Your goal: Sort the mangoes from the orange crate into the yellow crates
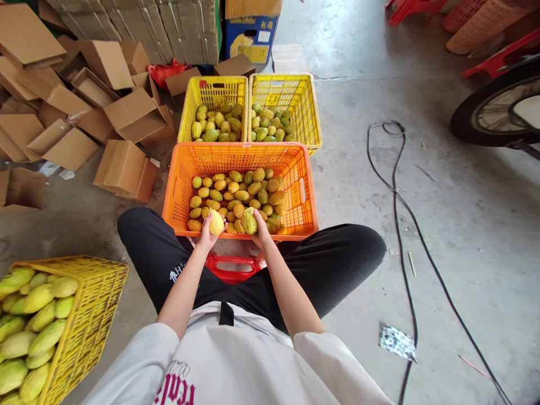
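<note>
My left hand (207, 233) is closed round a pale yellow papaya (216, 223) above the near edge of the orange crate (169, 194). Beside it, my right hand (262, 232) grips a yellow-green papaya (250, 221) with faint ridges. The two fruits are a short way apart. Beneath and beyond them lie many smaller yellow, green and brownish fruits (242, 195) on the crate's floor. Part of the fingers of each hand is hidden behind the fruit.
Two yellow crates (248, 101) with green-yellow fruit stand against the orange crate's far side. A yellow crate (95, 315) of larger fruit is at lower left. Cardboard boxes (130, 115) pile up at left. A black cable (395, 197) and a wheel (493, 107) are on the right.
</note>
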A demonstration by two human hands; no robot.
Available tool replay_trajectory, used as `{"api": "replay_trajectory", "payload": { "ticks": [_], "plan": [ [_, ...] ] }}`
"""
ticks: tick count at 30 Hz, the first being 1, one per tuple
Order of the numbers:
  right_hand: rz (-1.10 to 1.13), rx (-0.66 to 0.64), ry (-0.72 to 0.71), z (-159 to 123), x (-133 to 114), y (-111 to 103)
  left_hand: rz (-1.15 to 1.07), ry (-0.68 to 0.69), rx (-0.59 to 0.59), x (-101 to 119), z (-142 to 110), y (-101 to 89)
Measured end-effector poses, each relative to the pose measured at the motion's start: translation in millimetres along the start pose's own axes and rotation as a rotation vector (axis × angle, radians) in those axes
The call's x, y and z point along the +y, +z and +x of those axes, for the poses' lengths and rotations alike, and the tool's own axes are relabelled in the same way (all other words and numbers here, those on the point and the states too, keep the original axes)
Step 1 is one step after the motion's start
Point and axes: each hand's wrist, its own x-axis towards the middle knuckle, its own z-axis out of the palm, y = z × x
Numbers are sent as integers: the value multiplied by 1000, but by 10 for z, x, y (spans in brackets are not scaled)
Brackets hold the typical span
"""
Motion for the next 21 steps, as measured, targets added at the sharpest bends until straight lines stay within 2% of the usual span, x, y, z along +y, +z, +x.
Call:
{"api": "replay_trajectory", "payload": {
  "ticks": [3, 9, 14, 21],
  "plan": [
    [-20, 13, -30, -20, 4, 24, 5, -24, 5, 0, 15, -5],
    [4, -19, 63, -32, -26, 28, -23, -28, -24, 42, 23, 6],
    [52, -69, 113, 31, -22, -36, -4, -74, 9, 54, 29, 34],
    [34, -41, 74, 40, -20, -41, 37, -110, -16, 45, 45, 31]
  ]
}}
